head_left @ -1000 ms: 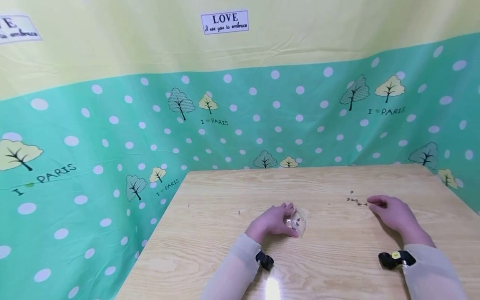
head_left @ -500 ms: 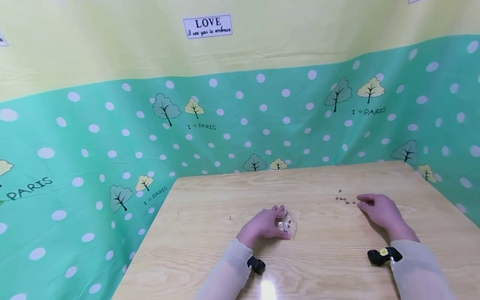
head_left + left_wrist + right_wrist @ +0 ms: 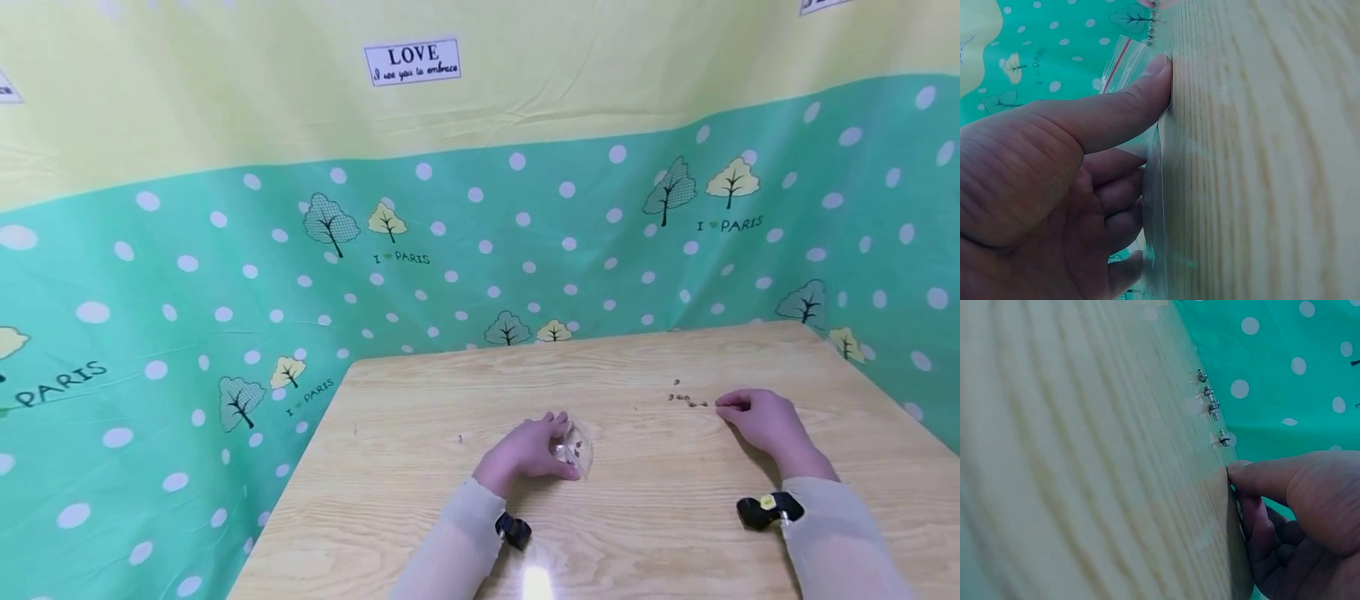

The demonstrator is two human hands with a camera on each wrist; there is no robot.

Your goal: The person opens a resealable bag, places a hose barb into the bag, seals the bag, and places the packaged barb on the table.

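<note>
A clear plastic bag (image 3: 584,451) with a few small dark parts inside lies on the table, gripped at its left side by my left hand (image 3: 531,448). The left wrist view shows the thumb of that hand (image 3: 1054,169) pressing the bag (image 3: 1117,61), which has a red strip, and the other fingers curled behind. My right hand (image 3: 768,427) is at the right end of several small metal parts (image 3: 681,398). Its thumb and finger meet low at the tabletop, around a tiny part mostly hidden by the fingertips. In the right wrist view more metal parts (image 3: 1213,411) lie just beyond the thumb of this hand (image 3: 1319,509).
One small piece (image 3: 461,438) lies on the wooden table (image 3: 420,500), left of the bag. Green and yellow printed cloth (image 3: 420,292) hangs behind the table and along its sides. A dark wrist camera (image 3: 759,513) sits on the right sleeve, another (image 3: 513,531) on the left.
The head view has shifted to the right. My right thumb and finger have closed in on the nearest metal part, visible between them half a second ago. My left hand still holds the bag.
</note>
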